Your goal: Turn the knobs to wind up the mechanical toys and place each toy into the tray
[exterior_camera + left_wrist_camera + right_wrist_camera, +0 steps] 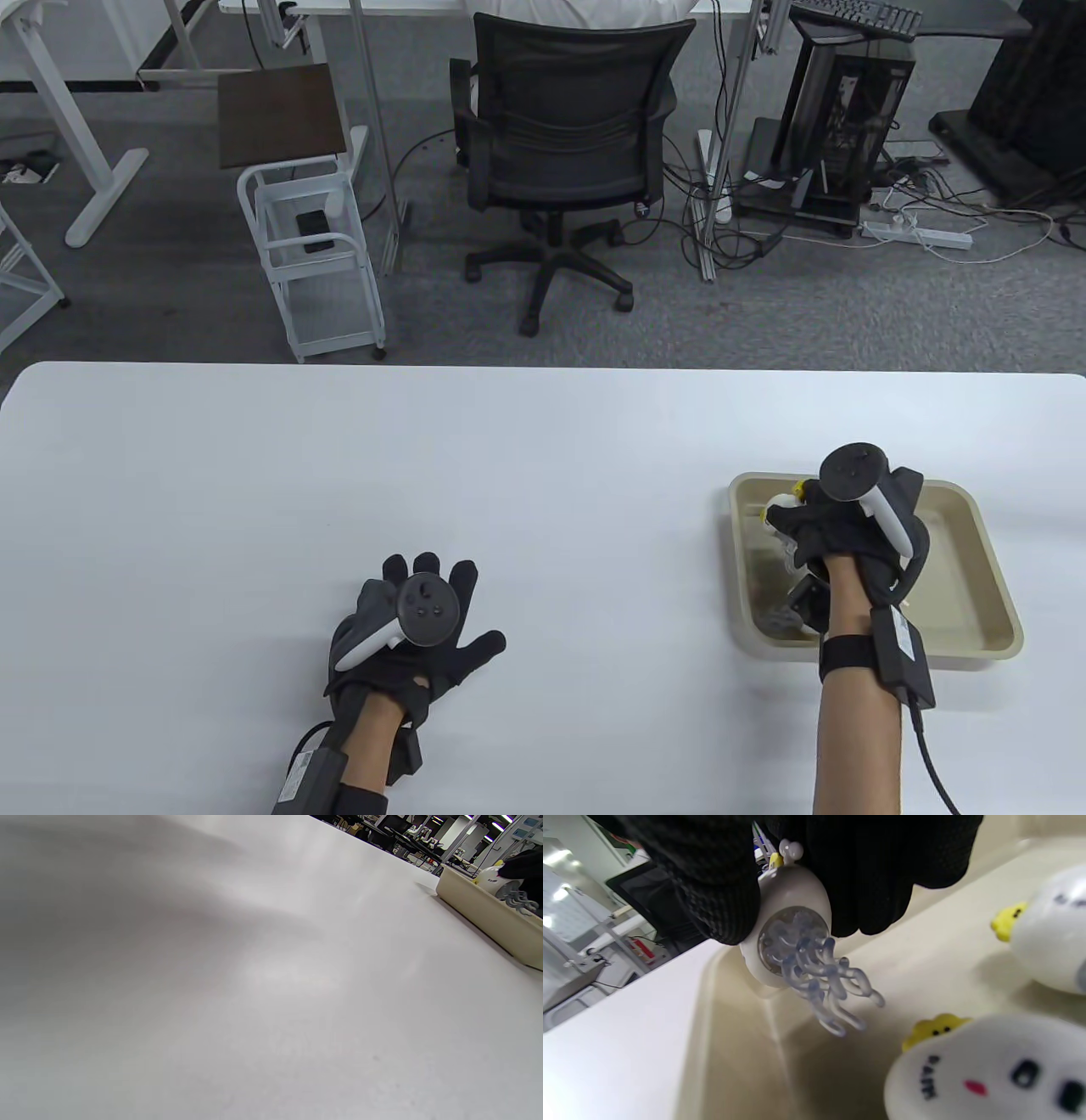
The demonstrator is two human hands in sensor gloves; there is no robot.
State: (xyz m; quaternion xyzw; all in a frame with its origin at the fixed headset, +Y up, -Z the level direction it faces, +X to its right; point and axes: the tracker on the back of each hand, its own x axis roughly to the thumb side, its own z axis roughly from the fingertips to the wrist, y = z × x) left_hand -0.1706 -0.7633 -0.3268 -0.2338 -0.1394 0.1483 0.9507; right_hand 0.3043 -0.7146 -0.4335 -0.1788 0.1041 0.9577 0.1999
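Table view shows a big white table (543,475) at the front. The left hand (416,628) lies flat on it with its fingers spread and holds nothing. To the right, the right hand (836,522) is over a tan tray (993,586) and its fingers curl round a white jellyfish toy (782,508), held above the tray floor. Behind the table is a grey carpet floor with a black office chair (564,161), a small white cart (310,255) and a computer tower (848,119) with many cables.

Right wrist view shows what the table view hides: the toy's clear, curly legs (818,980) hang down from its round body, and two more white toys (988,1073) with yellow tops lie in the tray.

Left wrist view shows only the bare table top and the tray's outer wall (488,914) far off.
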